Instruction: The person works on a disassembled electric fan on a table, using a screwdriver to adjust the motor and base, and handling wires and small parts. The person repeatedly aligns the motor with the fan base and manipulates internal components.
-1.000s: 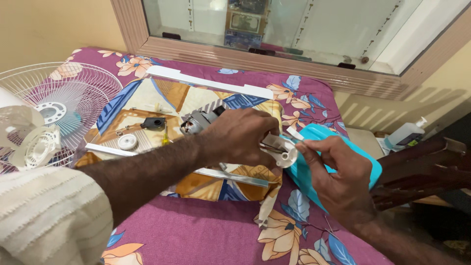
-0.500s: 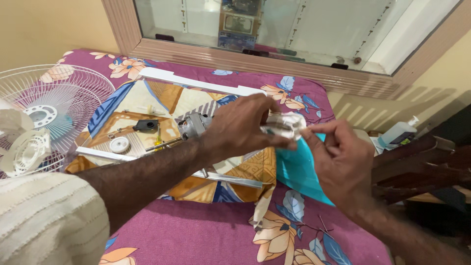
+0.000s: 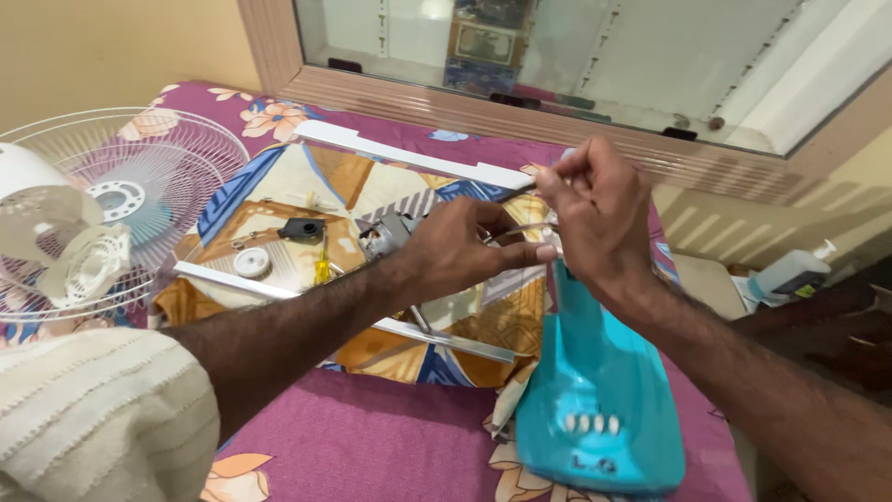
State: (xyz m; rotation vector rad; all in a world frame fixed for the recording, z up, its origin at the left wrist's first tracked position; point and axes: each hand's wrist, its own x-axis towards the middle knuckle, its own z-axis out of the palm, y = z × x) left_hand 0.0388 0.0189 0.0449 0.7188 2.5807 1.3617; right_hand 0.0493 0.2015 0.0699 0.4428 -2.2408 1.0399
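Floral bedspread [image 3: 390, 437]: left hand [image 3: 455, 251] grips fan motor [image 3: 386, 232]; right hand [image 3: 595, 209] pinches its wire just above, teal housing [image 3: 599, 400] below.

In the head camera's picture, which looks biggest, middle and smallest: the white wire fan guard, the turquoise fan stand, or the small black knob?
1. White wire fan guard, largest, though partly cut off.
2. Turquoise fan stand, closer to the camera, so this ranking is unsure.
3. Black knob, clearly smallest.

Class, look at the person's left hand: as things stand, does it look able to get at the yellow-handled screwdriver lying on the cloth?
Probably yes. The yellow-handled screwdriver lies bare on the patterned cloth, just beside the left forearm, with nothing over it. But the left hand is busy gripping the fan motor, so it would have to let go.
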